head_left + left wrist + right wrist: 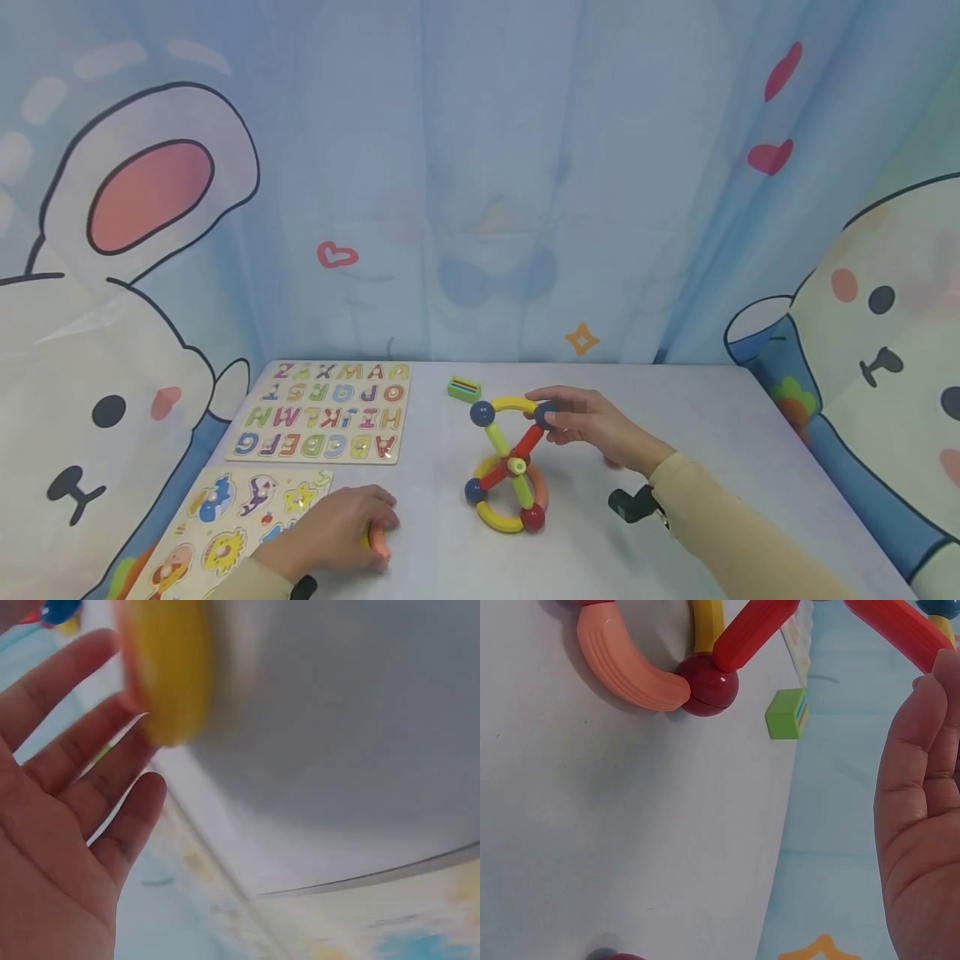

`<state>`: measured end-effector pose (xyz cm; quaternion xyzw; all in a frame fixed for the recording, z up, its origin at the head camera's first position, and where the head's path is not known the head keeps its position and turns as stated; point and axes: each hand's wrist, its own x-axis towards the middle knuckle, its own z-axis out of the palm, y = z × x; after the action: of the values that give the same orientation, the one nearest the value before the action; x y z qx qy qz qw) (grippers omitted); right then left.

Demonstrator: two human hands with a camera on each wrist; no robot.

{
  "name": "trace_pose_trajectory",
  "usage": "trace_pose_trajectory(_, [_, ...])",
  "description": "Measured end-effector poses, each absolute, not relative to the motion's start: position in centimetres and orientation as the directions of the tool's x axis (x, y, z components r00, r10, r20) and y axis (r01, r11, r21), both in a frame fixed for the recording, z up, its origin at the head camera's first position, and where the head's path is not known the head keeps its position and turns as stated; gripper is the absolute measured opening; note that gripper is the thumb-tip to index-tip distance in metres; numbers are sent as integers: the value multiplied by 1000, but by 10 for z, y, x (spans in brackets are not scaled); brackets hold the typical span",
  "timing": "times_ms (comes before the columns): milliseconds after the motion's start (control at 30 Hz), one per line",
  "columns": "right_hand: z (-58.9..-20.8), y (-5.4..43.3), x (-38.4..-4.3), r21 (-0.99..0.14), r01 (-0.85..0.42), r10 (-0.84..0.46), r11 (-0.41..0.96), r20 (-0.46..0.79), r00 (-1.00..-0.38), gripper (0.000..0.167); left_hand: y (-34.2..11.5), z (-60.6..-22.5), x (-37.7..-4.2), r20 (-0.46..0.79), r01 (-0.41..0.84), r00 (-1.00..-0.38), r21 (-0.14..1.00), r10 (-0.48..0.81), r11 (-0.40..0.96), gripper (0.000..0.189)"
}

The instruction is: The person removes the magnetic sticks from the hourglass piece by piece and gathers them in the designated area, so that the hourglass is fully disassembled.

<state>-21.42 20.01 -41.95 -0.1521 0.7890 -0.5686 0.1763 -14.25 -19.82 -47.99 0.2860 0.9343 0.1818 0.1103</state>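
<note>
A magnetic stick-and-ball structure (517,467) stands on the table, with a ring of curved sticks at its base and crossed red and lime sticks rising from it. Its top has a yellow curved stick (513,404) between two blue balls. My right hand (592,423) pinches the blue ball (546,414) at the upper right; in the right wrist view the fingers (907,772) partly show. At the left, my left hand (341,529) holds a yellow curved stick (174,671) and an orange one (378,540) together. Its thumb is mostly hidden.
An alphabet puzzle board (318,412) lies at the back left, with a picture puzzle board (225,533) before it, partly under the left forearm. A green block (464,388) sits behind the structure. A dark red ball (611,462) shows beside the right wrist.
</note>
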Motion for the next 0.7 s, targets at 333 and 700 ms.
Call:
trace_pose_trajectory(333, [-421, 202, -213, -950, -47, -443, 308, -99, -891, 43, -118, -426, -186, 138, 458, -850, 672, 509, 582, 83])
trace_pose_trajectory(700, [-419, 203, -211, -963, -63, -482, 262, -74, -873, 43, -67, -418, -207, 146, 462, -813, 751, 563, 472, 61])
